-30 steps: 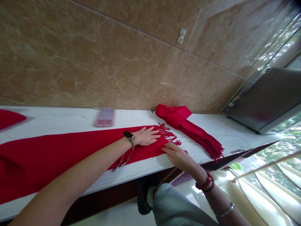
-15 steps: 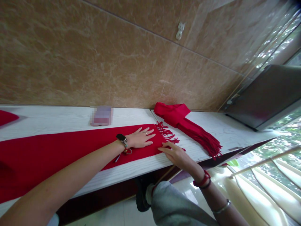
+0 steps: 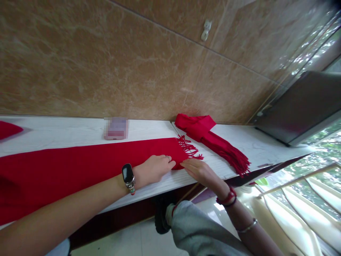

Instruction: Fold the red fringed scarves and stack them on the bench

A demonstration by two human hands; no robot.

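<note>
A long red scarf (image 3: 87,160) lies stretched along the white shelf (image 3: 149,128), its fringe (image 3: 188,146) toward the right. My left hand (image 3: 153,169), with a black-faced watch and a ring, bends its fingers over the scarf's front edge close to the fringed end. They are closed on the cloth. Just right of it, my right hand (image 3: 198,170) has its fingers together at the front corner by the fringe, gripping the fabric there; its fingertips are partly hidden. A second red scarf (image 3: 210,138), folded, rests behind my right hand.
A phone-like object (image 3: 116,128), pixelated, lies near the marbled wall (image 3: 119,64). Another piece of red cloth (image 3: 9,130) shows at the left edge. A dark grey box-like thing (image 3: 306,106) stands at the right end. Below the shelf are my leg (image 3: 197,227) and pale chairs (image 3: 290,220).
My left hand has gone from lying flat with fingers spread to curled at the front edge. My right hand stays at the corner. The front corner fringe now looks tucked or covered.
</note>
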